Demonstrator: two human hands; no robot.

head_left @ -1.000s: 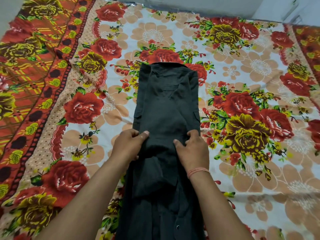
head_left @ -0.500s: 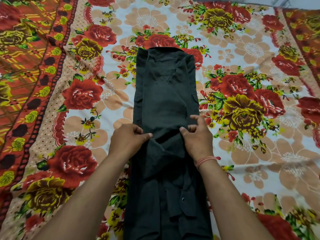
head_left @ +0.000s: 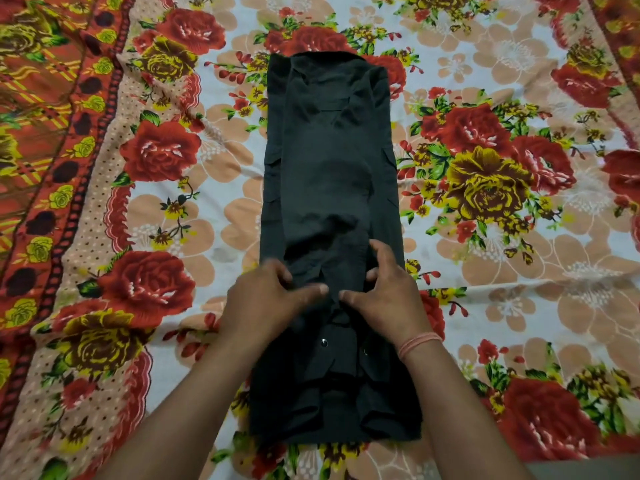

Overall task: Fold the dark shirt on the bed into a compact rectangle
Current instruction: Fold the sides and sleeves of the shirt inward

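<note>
The dark shirt [head_left: 332,161] lies on the bed as a long narrow strip, sides folded in, collar end far from me and hem end near me. Both hands sit on its lower middle. My left hand [head_left: 266,299] pinches a raised fold of the cloth between thumb and curled fingers. My right hand [head_left: 388,292], with a pink band at the wrist, grips the same bunched fold from the right side. The two thumbs nearly meet over the shirt's centre line. A small metal button [head_left: 324,342] shows just below the hands.
A floral bedsheet [head_left: 485,188] with red and yellow roses covers the whole bed, wrinkled at the left. A red and orange patterned border [head_left: 41,133] runs down the left side. The bed's near edge [head_left: 588,471] shows at the bottom right.
The view has shifted so the shirt's hem end now shows. Both hands have moved closer together over the shirt's middle and gathered the cloth into a raised fold.
</note>
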